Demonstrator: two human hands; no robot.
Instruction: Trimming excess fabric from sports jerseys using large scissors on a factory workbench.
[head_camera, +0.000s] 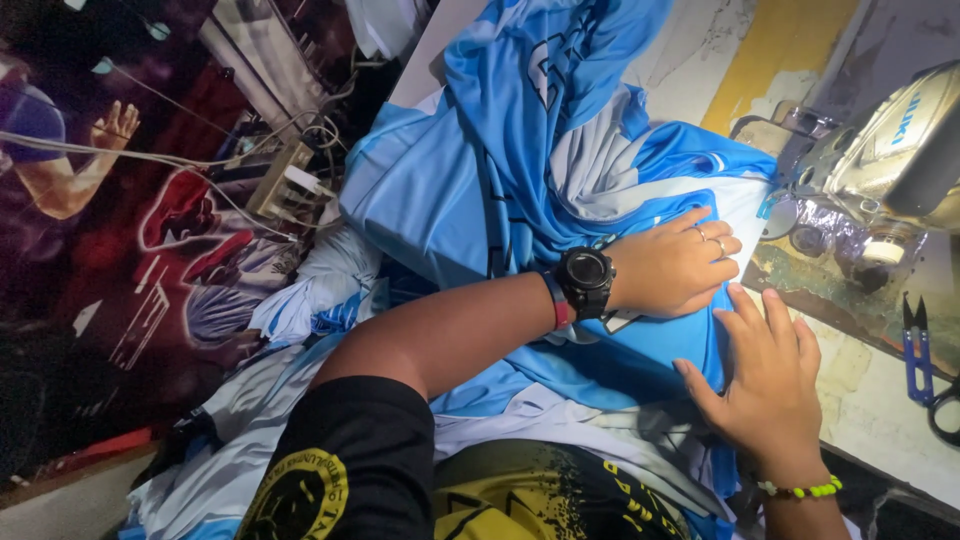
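Observation:
A shiny blue and white garment (500, 190) lies bunched over the worktable and my lap. My left hand (675, 265), with a black watch on the wrist and rings on two fingers, rests on the garment's flat part, fingers curled down over the cloth near its white edge. My right hand (770, 385), with a green bead bracelet at the wrist, lies flat on the same cloth just below the left hand, fingers spread and pointing toward the sewing machine (885, 150). The two hands are almost touching.
The sewing machine stands at the right on a worn, stained table (880, 420). Blue thread snips (915, 350) lie near the right edge. More blue and white garments (320, 290) are heaped at the left, beside a power strip (285, 185) with cables.

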